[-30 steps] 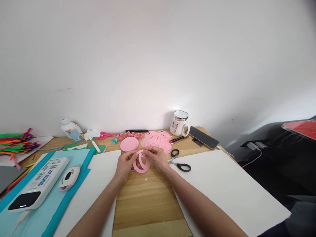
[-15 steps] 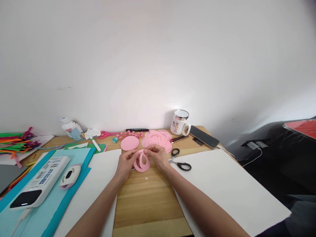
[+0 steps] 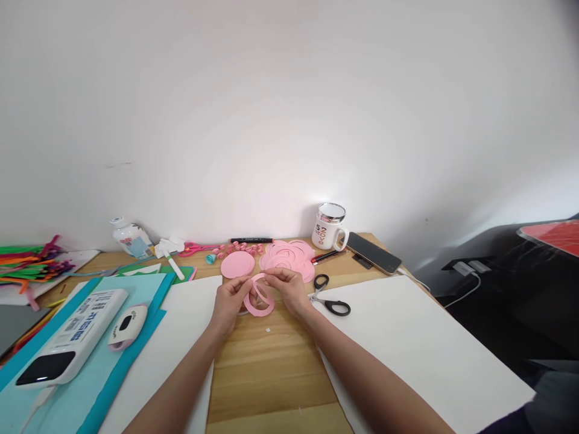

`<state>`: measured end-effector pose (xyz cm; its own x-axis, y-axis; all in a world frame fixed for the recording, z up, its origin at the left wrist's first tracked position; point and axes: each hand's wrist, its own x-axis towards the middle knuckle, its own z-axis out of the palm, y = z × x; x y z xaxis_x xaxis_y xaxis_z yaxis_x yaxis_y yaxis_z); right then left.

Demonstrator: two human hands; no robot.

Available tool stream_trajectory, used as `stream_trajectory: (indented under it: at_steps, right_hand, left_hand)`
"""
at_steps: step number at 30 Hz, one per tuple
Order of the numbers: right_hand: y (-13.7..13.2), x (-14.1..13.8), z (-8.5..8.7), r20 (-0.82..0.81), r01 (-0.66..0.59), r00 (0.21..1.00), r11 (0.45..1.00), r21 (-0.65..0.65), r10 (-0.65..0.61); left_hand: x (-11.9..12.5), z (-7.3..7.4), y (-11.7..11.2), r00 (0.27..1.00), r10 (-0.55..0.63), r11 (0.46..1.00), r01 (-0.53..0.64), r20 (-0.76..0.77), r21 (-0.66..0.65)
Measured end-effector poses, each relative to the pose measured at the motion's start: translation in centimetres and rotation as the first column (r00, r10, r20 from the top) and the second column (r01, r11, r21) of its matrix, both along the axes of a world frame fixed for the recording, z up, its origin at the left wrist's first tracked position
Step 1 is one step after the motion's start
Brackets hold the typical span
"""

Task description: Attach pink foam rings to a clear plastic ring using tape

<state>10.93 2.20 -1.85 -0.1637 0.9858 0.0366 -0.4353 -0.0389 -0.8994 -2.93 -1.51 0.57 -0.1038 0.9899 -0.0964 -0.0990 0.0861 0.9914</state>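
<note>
Between my two hands hangs a pink paper spiral (image 3: 259, 312), a curling strip with an open loop in its middle. My left hand (image 3: 231, 301) pinches its upper left edge between thumb and fingers. At the upper right, the fingertips of my right hand (image 3: 289, 289) are closed on the same strip. Just behind lie a flat pink paper circle (image 3: 237, 264) and a heap of cut pink paper spirals (image 3: 289, 256). Black-handled scissors (image 3: 332, 295) rest to the right of my right hand, partly on white paper. My curled fingers hide part of the strip's top.
A white mug (image 3: 329, 226) stands by the wall, near a phone (image 3: 373, 253). White sheets (image 3: 420, 337) flank the wooden table (image 3: 271, 374). Left are a white power bank (image 3: 72, 337), a small white device (image 3: 128, 327), a bottle (image 3: 132, 238) and pipe cleaners (image 3: 31, 265). Small pink rolls (image 3: 244, 247) lie behind.
The pink strip's inner loop has opened out and tilted between my fingers. Both hands stay in nearly the same place, still pinching it.
</note>
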Motion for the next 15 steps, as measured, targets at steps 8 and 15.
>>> stream_trajectory:
  at_steps: [8, 15]
  right_hand:
    - [0.06, 0.02, 0.09, 0.001, 0.008, 1.0, 1.0, 0.003, -0.008]
    - [0.18, 0.14, -0.14, 0.019, 0.012, 1.0, 1.0, 0.024, -0.013]
  left_hand:
    - [0.01, -0.11, -0.02, 0.998, -0.034, 0.999, 0.033, -0.047, -0.02]
    - [0.04, -0.21, -0.08, 0.998, -0.035, 0.999, 0.035, -0.05, 0.004]
